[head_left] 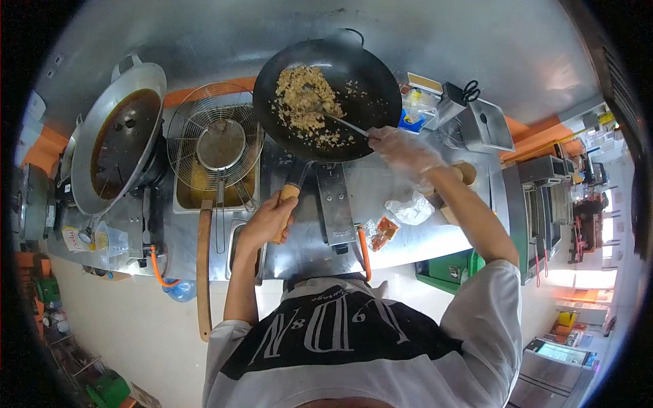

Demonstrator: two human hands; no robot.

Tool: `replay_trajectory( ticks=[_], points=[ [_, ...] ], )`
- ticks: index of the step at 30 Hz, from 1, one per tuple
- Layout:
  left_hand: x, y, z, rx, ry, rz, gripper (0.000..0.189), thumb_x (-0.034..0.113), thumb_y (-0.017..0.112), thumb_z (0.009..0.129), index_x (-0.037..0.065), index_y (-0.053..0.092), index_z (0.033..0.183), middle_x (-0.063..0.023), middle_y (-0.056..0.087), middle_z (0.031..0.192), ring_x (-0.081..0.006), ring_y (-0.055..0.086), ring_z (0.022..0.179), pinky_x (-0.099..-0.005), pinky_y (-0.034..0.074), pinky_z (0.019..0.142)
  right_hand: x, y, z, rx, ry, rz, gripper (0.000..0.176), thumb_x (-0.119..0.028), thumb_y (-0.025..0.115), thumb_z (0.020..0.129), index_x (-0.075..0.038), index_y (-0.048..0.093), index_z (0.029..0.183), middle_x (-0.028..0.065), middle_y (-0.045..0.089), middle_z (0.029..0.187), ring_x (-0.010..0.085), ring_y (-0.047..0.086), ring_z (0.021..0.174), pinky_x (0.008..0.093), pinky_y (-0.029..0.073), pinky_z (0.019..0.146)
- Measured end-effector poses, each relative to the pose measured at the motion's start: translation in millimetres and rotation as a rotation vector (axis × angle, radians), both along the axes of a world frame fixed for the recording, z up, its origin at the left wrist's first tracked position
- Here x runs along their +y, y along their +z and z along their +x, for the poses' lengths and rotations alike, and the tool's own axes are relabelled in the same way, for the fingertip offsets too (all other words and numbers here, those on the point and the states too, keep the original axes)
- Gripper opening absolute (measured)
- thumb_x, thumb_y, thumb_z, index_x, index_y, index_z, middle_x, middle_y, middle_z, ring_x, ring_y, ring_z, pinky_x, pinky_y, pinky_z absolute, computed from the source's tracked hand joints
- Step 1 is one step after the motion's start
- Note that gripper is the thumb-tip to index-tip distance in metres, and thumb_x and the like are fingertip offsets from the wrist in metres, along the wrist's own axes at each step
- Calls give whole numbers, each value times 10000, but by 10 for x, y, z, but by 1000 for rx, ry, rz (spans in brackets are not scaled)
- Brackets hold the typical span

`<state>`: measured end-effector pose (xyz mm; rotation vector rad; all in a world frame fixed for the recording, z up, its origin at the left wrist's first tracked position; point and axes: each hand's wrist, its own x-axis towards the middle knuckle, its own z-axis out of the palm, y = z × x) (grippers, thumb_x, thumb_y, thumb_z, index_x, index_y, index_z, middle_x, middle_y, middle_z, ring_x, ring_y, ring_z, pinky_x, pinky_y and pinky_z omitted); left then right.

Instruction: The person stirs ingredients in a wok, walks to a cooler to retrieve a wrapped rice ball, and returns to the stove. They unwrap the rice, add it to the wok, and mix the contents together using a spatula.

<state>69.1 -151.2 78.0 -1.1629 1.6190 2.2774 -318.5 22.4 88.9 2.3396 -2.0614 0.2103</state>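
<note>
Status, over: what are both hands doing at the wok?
Left hand gripping wok handle. Gloved right hand holding spatula in crumbly food. Wire skimmer alongside, clear of spatula.

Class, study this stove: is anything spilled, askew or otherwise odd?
No spill shows: the rice lies inside the wok, a few grains up its wall. Odd: only the right hand, holding the spatula, wears a glove; the left hand on the wooden handle is bare.
</note>
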Motion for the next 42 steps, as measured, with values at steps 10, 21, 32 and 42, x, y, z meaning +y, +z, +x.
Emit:
replay_trajectory(
  ticks=[10,21,32,42],
  points=[
    [-26,102,39,-37,-10,20,394,447,619,1016,117,511,1203,-9,523,754,-109,510,501,-288,452,431,-58,438,679,206,-303,388,335,-120,578,946,-32,637,1264,105,659,1206,227,626,1148,340,519,979],
    [-84,5,42,-23,18,15,396,435,608,1024,94,535,1212,1,538,748,-103,518,510,-282,451,436,1175,699,-250,535,-403,-38,606,-75,598,934,-148,472,1523,156,706,1165,320,716,915,456,600,799],
    [-73,22,33,7,22,7,407,430,615,1019,110,538,1259,-1,547,755,-99,518,524,-277,447,443,1229,828,-137,415,-466,-7,573,-93,627,928,-160,517,1486,167,711,1163,333,717,912,434,594,758],
    [-79,10,21,1,-9,-16,381,397,593,1033,76,523,1227,-6,526,717,-99,520,488,-285,452,407,570,2106,-265,160,-561,183,219,-124,606,982,-56,672,1179,143,717,934,307,675,769,416,530,675]
  ],
)
